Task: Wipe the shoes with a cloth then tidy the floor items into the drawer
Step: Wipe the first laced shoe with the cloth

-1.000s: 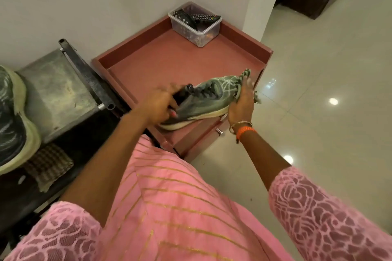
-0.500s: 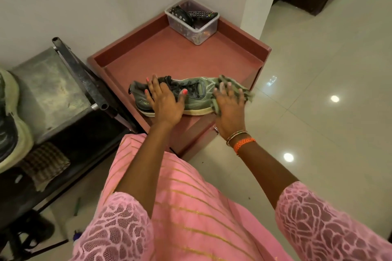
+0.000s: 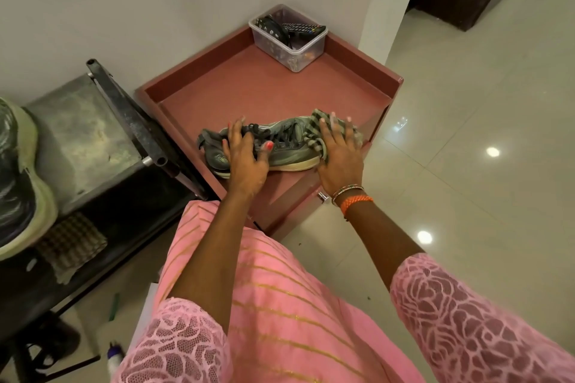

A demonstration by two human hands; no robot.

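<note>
Grey-green fabric of a shoe [image 3: 280, 146] is seen lying on its sole at the front edge of a red-brown tray-topped cabinet [image 3: 280, 87]. Its laced middle is pressed by the left hand [image 3: 245, 155], fingers spread. A striped cloth [image 3: 314, 134] is held flat over the toe by the right hand [image 3: 339, 155], fingers straight and slightly apart.

Two shoes [image 3: 280, 146] [image 3: 18, 183], two cloths [image 3: 320, 130] [image 3: 71, 246], one clear box [image 3: 289, 40], two remotes [image 3: 303, 28] [image 3: 272, 28].
</note>
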